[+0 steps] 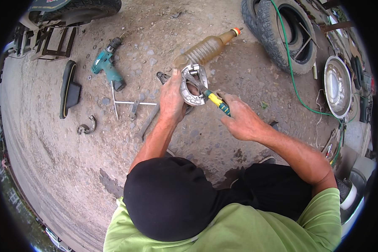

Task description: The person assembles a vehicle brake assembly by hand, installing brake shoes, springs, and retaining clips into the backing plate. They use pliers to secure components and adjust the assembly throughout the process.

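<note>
My left hand (pixel 172 97) is closed on the left edge of a ring-shaped pair of silvery metal brake shoes (pixel 190 97), held up above the ground. In my right hand (pixel 240 117) is a hand tool with a yellow and dark green handle (pixel 217 102). Its metal end reaches into the opening between the shoes from the right. The grip hides part of the handle, and I cannot tell what kind of tool it is. Just beyond the shoes lies a cloudy brown plastic bottle (pixel 206 48) with an orange cap.
On the dirt ground at left lie a teal cordless drill (pixel 104 65), a black padded part (pixel 70 90), a T-handle wrench (pixel 132 102), a spanner (pixel 147 122) and a curved metal piece (pixel 87 126). Tyres (pixel 275 38), a green hose (pixel 290 71) and a metal basin (pixel 337 86) stand right.
</note>
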{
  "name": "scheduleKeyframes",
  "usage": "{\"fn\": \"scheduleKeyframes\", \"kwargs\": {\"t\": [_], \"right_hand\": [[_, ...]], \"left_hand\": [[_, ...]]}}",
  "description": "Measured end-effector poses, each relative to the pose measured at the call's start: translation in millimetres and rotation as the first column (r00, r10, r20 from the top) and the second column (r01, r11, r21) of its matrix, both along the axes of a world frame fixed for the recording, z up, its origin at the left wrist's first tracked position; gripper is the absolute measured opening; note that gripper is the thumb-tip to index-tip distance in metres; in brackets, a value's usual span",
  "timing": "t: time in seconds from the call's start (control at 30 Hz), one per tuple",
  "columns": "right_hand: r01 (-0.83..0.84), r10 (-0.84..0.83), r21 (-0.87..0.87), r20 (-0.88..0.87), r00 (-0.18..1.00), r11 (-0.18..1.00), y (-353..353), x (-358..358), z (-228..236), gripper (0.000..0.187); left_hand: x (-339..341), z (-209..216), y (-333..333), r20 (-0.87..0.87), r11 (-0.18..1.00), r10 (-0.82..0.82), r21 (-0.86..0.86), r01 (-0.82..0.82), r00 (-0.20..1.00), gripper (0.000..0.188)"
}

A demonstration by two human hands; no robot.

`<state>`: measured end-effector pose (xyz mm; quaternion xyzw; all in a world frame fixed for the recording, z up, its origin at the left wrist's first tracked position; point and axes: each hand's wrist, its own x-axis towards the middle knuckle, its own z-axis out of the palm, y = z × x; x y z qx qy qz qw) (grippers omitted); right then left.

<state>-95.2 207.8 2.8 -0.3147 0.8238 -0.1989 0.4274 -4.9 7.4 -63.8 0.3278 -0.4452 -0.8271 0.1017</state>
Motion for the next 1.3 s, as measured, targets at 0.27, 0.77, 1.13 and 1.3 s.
{"fn": "scheduleKeyframes", "kwargs": {"t": [0.27, 0.77, 1.13, 1.3], "right_hand": [[0.093, -0.097, 0.034, 0.136, 0.986, 0.995, -5.8, 4.5, 13.2, 0.057], [0.124, -0.122, -0.059, 0.030, 0.992, 0.991, 6.9, 17.0, -11.1, 0.059], [0.144, -0.139, -0.059, 0.083, 0.987, 0.988, 7.2, 14.8, -12.9, 0.055], [0.130, -0.130, 0.008, 0.136, 0.982, 0.991, 2.3, 6.7, -8.3, 0.051]], "left_hand": [[1.5, -1.1, 5.7, 0.018, 0.998, -0.010, -0.065, 0.011, 1.000, 0.058], [1.0, 0.4, 16.6, 0.024, 0.995, 0.008, 0.096, -0.010, 1.000, 0.058], [5.6, -9.5, 19.0, 0.013, 0.996, -0.013, 0.084, 0.012, 1.000, 0.058], [5.2, -6.5, 21.8, 0.013, 0.998, -0.007, 0.061, 0.007, 1.000, 0.056]]}}
